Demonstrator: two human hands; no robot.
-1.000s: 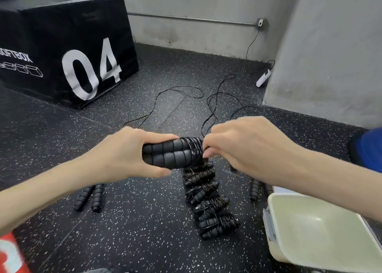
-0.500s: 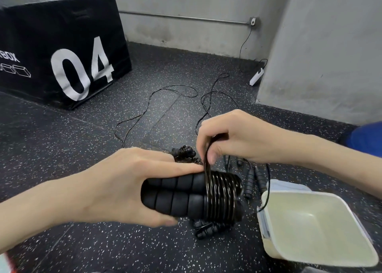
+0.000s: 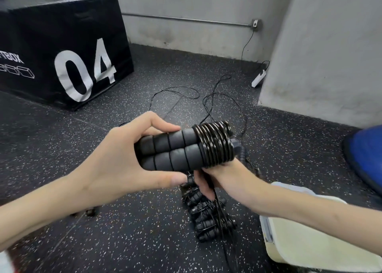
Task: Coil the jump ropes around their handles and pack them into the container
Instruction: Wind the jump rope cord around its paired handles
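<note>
My left hand grips a pair of black foam jump rope handles held side by side. Several turns of black rope are coiled around their right end. My right hand sits under that coiled end and pinches the rope, which trails down from it. On the floor below lies a row of several coiled jump ropes. A pale, open container stands at the lower right.
Loose black rope lies on the speckled floor beyond my hands. A black box marked 04 stands at the back left. A grey wall rises on the right, with a blue object at its foot.
My right hand has swung from above the handles to beneath them, carrying the rope round. The handles have risen in view and the row of coiled ropes shows again below.
</note>
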